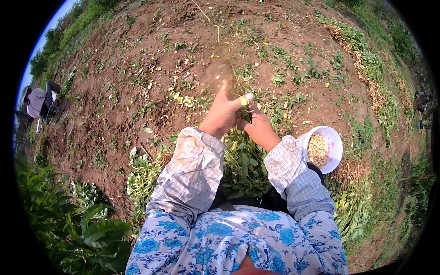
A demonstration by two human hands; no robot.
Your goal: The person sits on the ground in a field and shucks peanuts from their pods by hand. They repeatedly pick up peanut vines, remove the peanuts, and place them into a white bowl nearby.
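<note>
From the head view, the left hand [223,112] has its fingers [242,100] closed around a groundnut plant [231,75], whose blurred stems rise just above them. The right hand [257,126] touches it from below, its fingers hidden, so I cannot tell their grip. A white bowl of pods [338,145] sits well right of the fingers

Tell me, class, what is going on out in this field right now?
A person sitting on bare reddish soil holds an uprooted plant in front of them. The left hand grips its stems, and the right hand is closed on the same bunch just below. A heap of pulled green plants lies in front of their lap. A white bucket, partly filled with pale pods, stands to their right. Another person is crouched far off at the left edge.
</note>
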